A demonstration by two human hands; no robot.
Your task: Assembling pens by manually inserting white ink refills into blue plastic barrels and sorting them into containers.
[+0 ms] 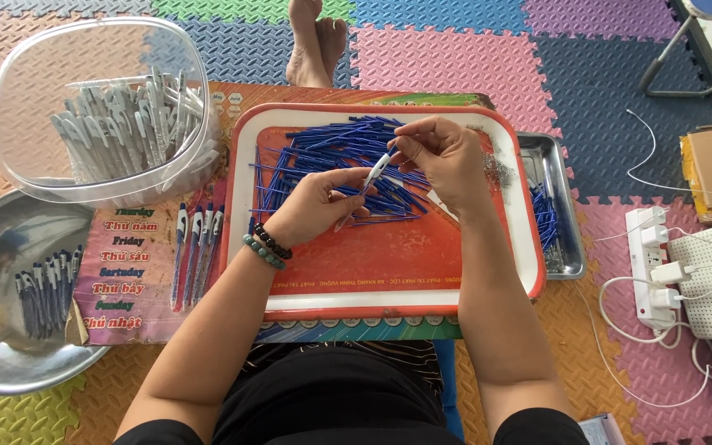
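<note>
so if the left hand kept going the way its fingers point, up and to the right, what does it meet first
Most likely the right hand, which pinches the far end of the white pen barrel that the left hand also holds. Height above the pile of blue refills is hard to judge.

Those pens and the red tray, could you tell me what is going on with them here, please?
A seated person holds one white pen barrel between the left hand and the right hand, above a red tray with a heap of blue refills. Finished-looking pens lie left of the tray, more sit in a metal bowl, and a clear tub holds white barrels.
</note>
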